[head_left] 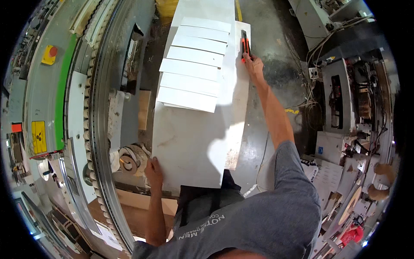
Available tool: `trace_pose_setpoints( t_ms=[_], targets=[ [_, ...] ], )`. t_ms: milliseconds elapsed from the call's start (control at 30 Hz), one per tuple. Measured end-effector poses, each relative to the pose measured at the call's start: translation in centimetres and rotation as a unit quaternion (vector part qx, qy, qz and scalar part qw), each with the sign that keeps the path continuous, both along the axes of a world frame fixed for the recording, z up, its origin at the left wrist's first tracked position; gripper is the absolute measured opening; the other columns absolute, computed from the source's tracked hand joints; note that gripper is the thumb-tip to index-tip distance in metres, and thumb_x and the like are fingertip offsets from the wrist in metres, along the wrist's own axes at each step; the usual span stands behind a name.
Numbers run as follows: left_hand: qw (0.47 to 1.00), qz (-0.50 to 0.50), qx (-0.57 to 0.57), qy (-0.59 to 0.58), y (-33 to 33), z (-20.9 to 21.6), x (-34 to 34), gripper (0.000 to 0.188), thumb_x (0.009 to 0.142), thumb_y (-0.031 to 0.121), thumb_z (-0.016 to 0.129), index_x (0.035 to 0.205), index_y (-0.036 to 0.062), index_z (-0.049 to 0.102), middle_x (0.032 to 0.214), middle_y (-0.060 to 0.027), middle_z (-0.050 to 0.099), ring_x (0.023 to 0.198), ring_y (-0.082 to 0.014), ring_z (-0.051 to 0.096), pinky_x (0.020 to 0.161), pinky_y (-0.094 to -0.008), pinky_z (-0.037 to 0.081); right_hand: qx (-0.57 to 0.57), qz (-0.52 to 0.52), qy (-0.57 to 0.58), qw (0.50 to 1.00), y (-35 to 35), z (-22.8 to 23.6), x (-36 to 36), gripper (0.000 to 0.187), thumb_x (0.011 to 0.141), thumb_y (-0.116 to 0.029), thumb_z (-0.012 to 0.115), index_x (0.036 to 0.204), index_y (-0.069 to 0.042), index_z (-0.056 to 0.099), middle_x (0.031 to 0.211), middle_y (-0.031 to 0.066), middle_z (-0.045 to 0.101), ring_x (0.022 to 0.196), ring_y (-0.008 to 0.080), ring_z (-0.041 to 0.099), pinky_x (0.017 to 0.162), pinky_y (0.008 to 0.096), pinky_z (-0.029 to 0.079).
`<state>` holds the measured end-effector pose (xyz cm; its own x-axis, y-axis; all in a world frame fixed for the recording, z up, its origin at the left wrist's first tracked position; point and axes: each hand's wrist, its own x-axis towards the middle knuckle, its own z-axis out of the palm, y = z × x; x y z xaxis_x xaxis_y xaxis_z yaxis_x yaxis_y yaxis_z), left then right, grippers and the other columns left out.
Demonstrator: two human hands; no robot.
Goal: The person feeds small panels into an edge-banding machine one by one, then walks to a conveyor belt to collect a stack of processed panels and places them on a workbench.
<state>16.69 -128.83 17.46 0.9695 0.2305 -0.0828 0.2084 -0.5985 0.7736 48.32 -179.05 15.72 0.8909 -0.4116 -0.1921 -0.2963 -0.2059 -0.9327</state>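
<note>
My right hand (pixel 254 68) reaches far forward, its fingers closed on the near end of an orange-and-black utility knife (pixel 245 44). The knife is over the narrow strip of board (pixel 242 93) along the right side of the stack. Down at the left, my left hand (pixel 154 172) is curled closed beside the left edge of a large white board (pixel 185 149); what its fingers hold, if anything, is hidden. Several white rectangular panels (pixel 188 80) lie fanned out and overlapping on the far half of that board.
Along the left runs a long machine with a roller track (pixel 89 99), a green strip (pixel 65 93) and a red stop button (pixel 52 52). Loose cables (pixel 311 82) hang beside an opened cabinet (pixel 337 97) at the right. Round coils (pixel 130 159) sit low near my left hand.
</note>
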Motion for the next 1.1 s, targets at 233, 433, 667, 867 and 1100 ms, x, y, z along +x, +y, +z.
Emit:
trace_pose_setpoints(
  t_ms=[233, 433, 667, 867, 1100],
  targets=[
    [0.998, 0.012, 0.053, 0.015, -0.7, -0.1, 0.7, 0.047, 0.105, 0.035, 0.048, 0.072, 0.0014, 0.042, 0.058, -0.0096, 0.037, 0.054, -0.0187, 0.033, 0.051, -0.0367, 0.031, -0.364, 0.021, -0.117, 0.924, -1.3, -2.2, -1.0, 0.032, 0.09, -0.035, 0.063, 0.1, -0.005, 0.068, 0.089, 0.0205, 0.067, 0.09, 0.041, 0.064, 0.076, 0.0465, 0.051],
    [0.985, 0.036, 0.169, -0.006, -1.1, -0.1, 0.5, 0.027, 0.099, 0.024, 0.057, 0.092, -0.0024, 0.059, 0.084, -0.019, 0.058, 0.075, -0.0333, 0.053, 0.068, -0.0447, 0.043, -0.266, 0.036, -0.082, 0.96, 0.9, -0.4, -0.8, 0.03, 0.088, -0.032, 0.064, 0.1, -0.004, 0.065, 0.087, 0.0223, 0.067, 0.084, 0.0437, 0.064, 0.074, 0.0491, 0.051],
    [0.987, 0.027, 0.117, -0.11, -3.2, 1.5, 6.6, 0.031, 0.092, 0.006, 0.062, 0.122, -0.0026, 0.061, 0.114, -0.0202, 0.064, 0.102, -0.034, 0.061, 0.088, -0.0406, 0.049, -0.528, 0.041, -0.064, 0.846, -1.5, -2.2, -1.8, 0.055, 0.092, -0.039, 0.061, 0.123, 0.007, 0.058, 0.096, 0.0248, 0.064, 0.088, 0.0356, 0.062, 0.078, 0.0438, 0.051],
    [0.977, -0.077, -0.079, -0.181, -4.8, 1.0, 14.3, 0.033, 0.092, -0.003, 0.057, 0.126, -0.002, 0.058, 0.114, -0.0132, 0.064, 0.1, -0.0194, 0.062, 0.088, -0.0294, 0.049, -0.11, 0.029, -0.054, 0.992, 7.4, 4.2, -12.4, 0.049, 0.089, -0.011, 0.058, 0.135, 0.004, 0.051, 0.122, 0.0271, 0.058, 0.114, 0.0375, 0.056, 0.096, 0.044, 0.047],
    [0.975, -0.097, -0.165, -0.108, -8.2, 1.7, 20.2, 0.021, 0.089, -0.009, 0.051, 0.106, -0.0024, 0.061, 0.092, -0.0021, 0.057, 0.077, -0.0088, 0.045, 0.069, -0.0202, 0.039, -0.079, 0.056, -0.096, 0.991, 15.4, 4.5, -17.7, 0.069, 0.084, 0.003, 0.056, 0.149, -0.001, 0.034, 0.143, 0.0251, 0.045, 0.126, 0.0355, 0.05, 0.101, 0.0388, 0.048]
  ],
)
